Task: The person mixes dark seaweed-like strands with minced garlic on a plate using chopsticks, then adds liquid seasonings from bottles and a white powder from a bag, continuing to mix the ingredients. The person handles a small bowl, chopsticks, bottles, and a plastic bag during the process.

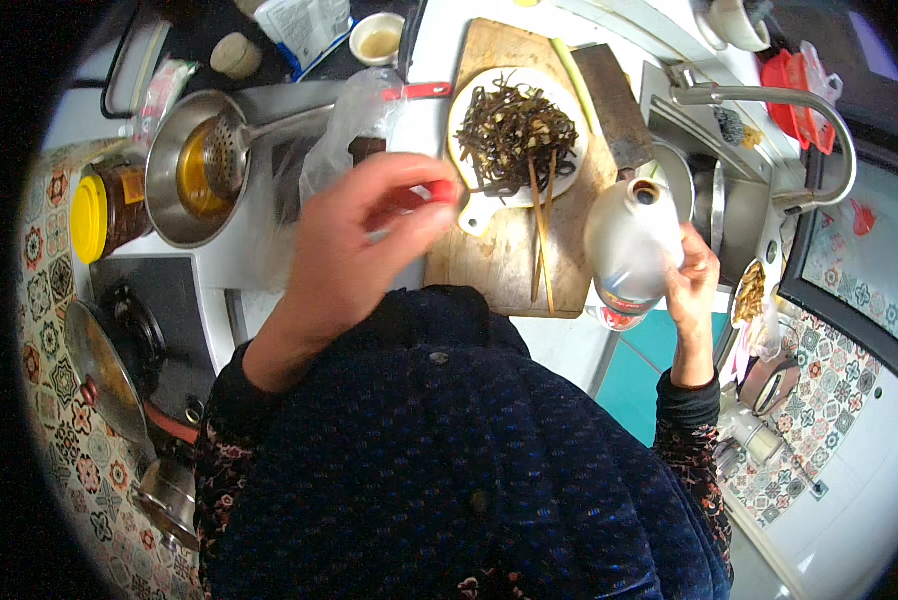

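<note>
My left hand [359, 232], blurred, is raised left of the cutting board [479, 270], thumb and forefinger pinched around a small red object [440, 192], perhaps a cap. In my right hand [693, 277] is a whitish plastic bottle [629, 240], gripped by its side at the board's right edge. Its uncapped dark mouth faces up toward me. On the board sits a white handled plate [486, 210] heaped with dark shredded food [520, 131], bits of pale garnish mixed in. Wooden chopsticks [542, 247] rest with their tips in the food.
A cleaver [614, 105] and a green scallion stalk [578, 86] lie on the board's right side. Beyond are a sink [741, 187] and curved faucet [831, 112]. Leftward stand a steel wok [163, 214] with yellow oil and a perforated ladle [225, 154], and a yellow-lidded jar [92, 217].
</note>
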A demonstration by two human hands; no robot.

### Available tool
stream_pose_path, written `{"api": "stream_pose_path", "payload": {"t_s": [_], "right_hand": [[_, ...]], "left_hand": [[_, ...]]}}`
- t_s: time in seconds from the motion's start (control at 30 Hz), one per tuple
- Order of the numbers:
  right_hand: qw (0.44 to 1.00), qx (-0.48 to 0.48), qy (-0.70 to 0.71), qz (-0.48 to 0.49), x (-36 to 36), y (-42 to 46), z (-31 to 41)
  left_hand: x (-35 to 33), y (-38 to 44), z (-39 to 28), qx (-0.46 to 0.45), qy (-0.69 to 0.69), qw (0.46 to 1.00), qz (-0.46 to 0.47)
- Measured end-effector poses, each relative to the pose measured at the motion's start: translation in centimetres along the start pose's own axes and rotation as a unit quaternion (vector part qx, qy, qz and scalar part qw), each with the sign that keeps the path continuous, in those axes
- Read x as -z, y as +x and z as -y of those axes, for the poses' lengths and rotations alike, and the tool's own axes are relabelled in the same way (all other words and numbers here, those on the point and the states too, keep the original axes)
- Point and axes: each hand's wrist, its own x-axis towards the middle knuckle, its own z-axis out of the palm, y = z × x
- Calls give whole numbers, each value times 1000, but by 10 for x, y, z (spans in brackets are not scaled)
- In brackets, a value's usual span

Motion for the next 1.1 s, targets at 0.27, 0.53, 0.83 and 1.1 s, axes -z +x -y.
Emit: {"api": "stream_pose_path", "payload": {"t_s": [0.27,0.53,0.83,1.1], "right_hand": [[995,31,-51,84,-38,4,63],[985,89,-49,141,-88,19,93],[969,162,-66,174,-147,42,149],[946,227,-19,230,-237,75,213]], "left_hand": [[-35,34,-42,-305,247,917,72],[29,1,-65,-384,290,873,72],[122,-15,-88,-437,208,866,128],[203,-45,-125,-378,385,841,-37]]}}
